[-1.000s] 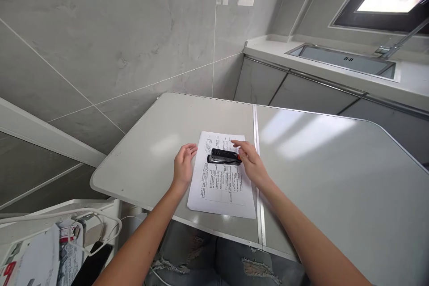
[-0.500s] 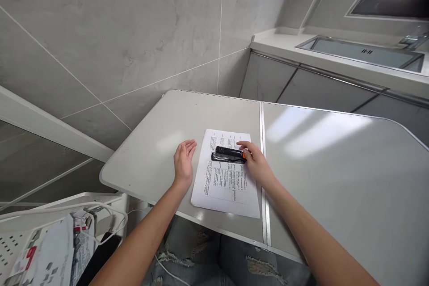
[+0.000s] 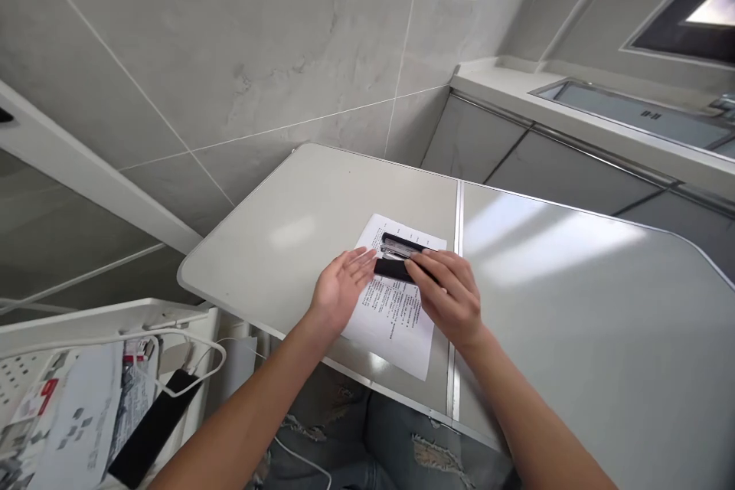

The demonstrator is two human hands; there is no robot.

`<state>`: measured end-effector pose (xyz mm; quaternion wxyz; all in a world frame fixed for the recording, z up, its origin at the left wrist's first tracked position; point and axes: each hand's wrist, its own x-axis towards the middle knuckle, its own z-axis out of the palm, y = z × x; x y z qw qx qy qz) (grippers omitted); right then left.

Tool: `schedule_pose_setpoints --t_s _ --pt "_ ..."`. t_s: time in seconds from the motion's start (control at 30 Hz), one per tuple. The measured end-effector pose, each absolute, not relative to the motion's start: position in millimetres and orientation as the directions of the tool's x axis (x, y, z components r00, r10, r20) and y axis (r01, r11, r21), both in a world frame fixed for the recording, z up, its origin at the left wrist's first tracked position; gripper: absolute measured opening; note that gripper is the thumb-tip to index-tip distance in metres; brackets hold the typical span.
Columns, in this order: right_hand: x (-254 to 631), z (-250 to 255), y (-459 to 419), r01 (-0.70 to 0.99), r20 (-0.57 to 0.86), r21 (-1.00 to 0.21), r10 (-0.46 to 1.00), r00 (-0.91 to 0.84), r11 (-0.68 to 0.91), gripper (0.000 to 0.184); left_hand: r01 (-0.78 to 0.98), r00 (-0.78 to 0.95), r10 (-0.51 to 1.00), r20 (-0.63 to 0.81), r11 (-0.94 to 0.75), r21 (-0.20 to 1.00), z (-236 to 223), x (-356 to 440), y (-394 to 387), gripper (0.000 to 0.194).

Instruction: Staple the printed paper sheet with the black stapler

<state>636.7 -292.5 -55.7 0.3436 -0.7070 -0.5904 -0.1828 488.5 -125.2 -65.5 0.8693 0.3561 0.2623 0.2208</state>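
A black stapler is gripped in my right hand, above the printed sheets. Its jaws point left and show a gap with a clear or metallic part between them. My left hand is open, palm turned up and fingers stretched toward the stapler's left end. Its fingertips are at or very near that end; whether they touch it I cannot tell. Beneath both hands lies the printed paper on the light table, partly covered by the stapler and hands.
A metal seam crosses the table right of the paper. To the lower left stands a white cart with papers, a cable and a black flat object. A tiled wall and a counter with a sink are behind.
My right hand has turned the stapler and its jaws now show more apart. My left hand has moved right, opening its fingers toward it. The camera view has tilted.
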Motion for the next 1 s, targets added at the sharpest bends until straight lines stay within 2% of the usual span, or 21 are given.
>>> schedule_pose_setpoints --t_s 0.1,0.17,0.23,0.33,0.5,0.57,0.6,0.73,0.8,0.83,0.9,0.93,1.0 --pt "635.9 -45.5 -297.6 0.988 0.711 0.144 0.689 -0.141 0.055 0.036 -0.183 0.824 0.445 -0.352 0.795 0.578 -62.7 489.6 -135.1 0.036" --pt "636.1 -41.8 -296.0 0.946 0.691 0.304 0.658 -0.301 0.113 0.033 -0.197 0.818 0.46 -0.346 0.788 0.583 -61.9 488.6 -138.8 0.031" --pt "636.0 -39.7 -292.8 0.926 0.667 0.354 0.658 -0.35 0.133 0.028 -0.195 0.8 0.504 -0.326 0.731 0.653 -61.2 485.6 -140.3 0.028" --pt "634.8 -37.7 -289.5 0.936 0.672 0.318 0.66 -0.336 0.152 0.027 -0.133 0.77 0.55 -0.323 0.634 0.762 -59.3 481.5 -138.7 0.027" --pt "634.2 -40.2 -291.2 0.94 0.679 0.277 0.652 -0.339 0.2 0.028 -0.079 0.706 0.592 -0.389 0.612 0.787 -55.9 480.5 -129.7 0.029" --pt "637.2 -44.5 -293.1 0.955 0.708 0.221 0.641 -0.296 0.197 0.031 -0.071 0.671 0.613 -0.417 0.614 0.786 -55.3 477.7 -124.9 0.029" --pt "639.4 -47.0 -293.9 0.969 0.738 0.155 0.63 -0.242 0.19 0.034 -0.068 0.65 0.625 -0.432 0.614 0.786 -55.0 475.3 -122.6 0.029" --pt "647.4 -53.3 -296.0 0.941 0.798 -0.266 0.596 0.092 0.211 0.048 -0.038 0.607 0.667 -0.432 0.568 0.822 -50.4 463.2 -115.0 0.028" --pt "648.7 -52.1 -297.1 0.865 0.748 -0.46 0.613 0.256 0.201 0.043 -0.005 0.619 0.698 -0.361 0.463 0.887 -47.1 458.3 -110.9 0.029" --pt "648.8 -50.5 -297.8 0.821 0.707 -0.543 0.622 0.336 0.174 0.038 0.023 0.625 0.723 -0.293 0.358 0.934 -46.3 456.3 -108.3 0.03" --pt "648.2 -46.5 -299.2 0.735 0.623 -0.67 0.621 0.476 0.108 0.029 0.13 0.67 0.735 -0.108 0.027 0.991 -48.0 452.4 -102.6 0.029" --pt "647.9 -44.5 -299.7 0.699 0.593 -0.709 0.611 0.524 0.09 0.027 0.192 0.719 0.695 -0.021 -0.17 0.967 -51.0 450.2 -100.5 0.029" --pt "647.3 -41.7 -300.2 0.662 0.574 -0.745 0.588 0.57 0.085 0.026 0.272 0.837 0.543 0.063 -0.513 0.814 -60.6 445.3 -100.4 0.034"
